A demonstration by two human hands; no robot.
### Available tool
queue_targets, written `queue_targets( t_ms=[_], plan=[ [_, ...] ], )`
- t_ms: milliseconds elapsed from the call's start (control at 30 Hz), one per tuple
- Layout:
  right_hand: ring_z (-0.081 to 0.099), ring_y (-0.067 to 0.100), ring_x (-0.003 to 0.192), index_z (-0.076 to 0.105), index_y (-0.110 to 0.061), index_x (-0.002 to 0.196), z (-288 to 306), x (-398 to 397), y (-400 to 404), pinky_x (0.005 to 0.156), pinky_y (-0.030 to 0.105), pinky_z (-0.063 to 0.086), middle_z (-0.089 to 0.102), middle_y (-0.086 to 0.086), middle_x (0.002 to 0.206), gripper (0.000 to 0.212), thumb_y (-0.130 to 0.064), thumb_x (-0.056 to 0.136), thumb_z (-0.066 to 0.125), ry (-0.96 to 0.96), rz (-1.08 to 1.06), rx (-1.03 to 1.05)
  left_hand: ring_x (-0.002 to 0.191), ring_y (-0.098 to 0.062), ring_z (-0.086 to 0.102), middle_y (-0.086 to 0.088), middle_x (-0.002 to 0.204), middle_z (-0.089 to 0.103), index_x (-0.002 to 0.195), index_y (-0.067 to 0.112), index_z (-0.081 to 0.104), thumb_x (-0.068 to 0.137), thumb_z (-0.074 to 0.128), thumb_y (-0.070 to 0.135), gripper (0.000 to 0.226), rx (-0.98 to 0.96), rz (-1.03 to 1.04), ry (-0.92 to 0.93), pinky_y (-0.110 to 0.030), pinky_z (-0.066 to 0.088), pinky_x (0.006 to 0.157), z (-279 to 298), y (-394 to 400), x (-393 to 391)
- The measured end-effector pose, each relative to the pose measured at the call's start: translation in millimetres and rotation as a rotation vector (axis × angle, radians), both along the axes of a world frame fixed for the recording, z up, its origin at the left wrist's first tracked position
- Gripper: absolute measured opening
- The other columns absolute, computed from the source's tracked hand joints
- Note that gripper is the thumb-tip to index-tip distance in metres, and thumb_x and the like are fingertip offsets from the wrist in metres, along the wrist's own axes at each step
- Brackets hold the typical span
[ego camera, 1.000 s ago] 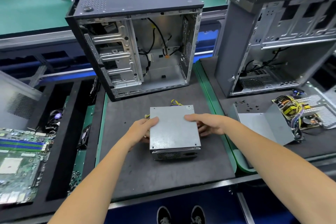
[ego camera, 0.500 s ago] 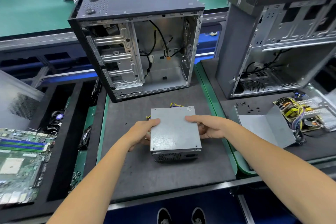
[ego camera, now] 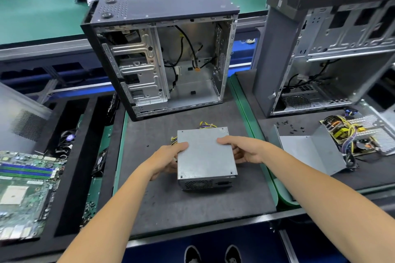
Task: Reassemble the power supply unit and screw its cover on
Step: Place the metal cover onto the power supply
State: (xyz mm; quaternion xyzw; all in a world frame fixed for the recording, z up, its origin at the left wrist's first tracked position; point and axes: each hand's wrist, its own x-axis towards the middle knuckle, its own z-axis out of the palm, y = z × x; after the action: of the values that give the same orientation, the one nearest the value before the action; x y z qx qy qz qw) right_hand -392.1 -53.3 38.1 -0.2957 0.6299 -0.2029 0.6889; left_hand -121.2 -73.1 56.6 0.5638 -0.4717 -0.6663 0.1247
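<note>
Grey metal, the power supply unit (ego camera: 206,153) sits on the dark mat (ego camera: 192,205) of the table, right between the two hands, with the left hand (ego camera: 168,159) gripping its left side and the right hand (ego camera: 245,149) gripping its right side. Its cover (ego camera: 205,149) looks already on, though I cannot tell if any screws are in. Hold it flat and steady, then line up every corner hole before screwing.
</note>
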Motion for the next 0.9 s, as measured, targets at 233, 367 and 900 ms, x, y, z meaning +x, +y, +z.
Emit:
queue_targets(
  t_ms=[233,367,900],
  plan=[
    [0.059,0.01,0.06,0.067,-0.015,0.087,0.3,0.8,-3.4,0.08,0.031,0.052,0.064,-0.004,0.062,0.034,-0.042,0.07,0.079,-0.021,0.011,-0.035,0.063,-0.013,0.065,-0.004,0.095,0.074,0.103,0.016,0.07,0.085,0.059,0.047,0.037,-0.019,0.005,-0.083,-0.02,0.051,0.055,2.2,-3.1,-0.2],
    [0.052,0.005,0.044,0.065,-0.016,0.079,-0.4,-0.5,-0.3,0.07,0.025,0.048,0.057,-0.006,0.053,0.032,-0.045,0.072,0.077,0.006,0.049,-0.024,0.077,-0.019,0.066,-0.004,0.103,0.073,0.106,0.017,0.069,0.083,0.061,0.05,0.041,-0.018,-0.021,-0.113,-0.029,0.052,0.075,2.7,-5.1,-1.2],
    [0.064,0.026,0.089,0.062,-0.015,0.112,11.5,8.3,3.3,0.083,0.036,0.053,0.069,0.014,0.104,0.051,-0.048,0.076,0.074,0.184,0.071,-0.075,0.073,-0.011,0.07,0.008,0.086,0.075,0.104,0.028,0.068,0.084,0.044,0.07,0.052,0.042,-0.031,-0.204,-0.03,0.055,0.076,-3.8,-8.1,-8.4]
  ],
)
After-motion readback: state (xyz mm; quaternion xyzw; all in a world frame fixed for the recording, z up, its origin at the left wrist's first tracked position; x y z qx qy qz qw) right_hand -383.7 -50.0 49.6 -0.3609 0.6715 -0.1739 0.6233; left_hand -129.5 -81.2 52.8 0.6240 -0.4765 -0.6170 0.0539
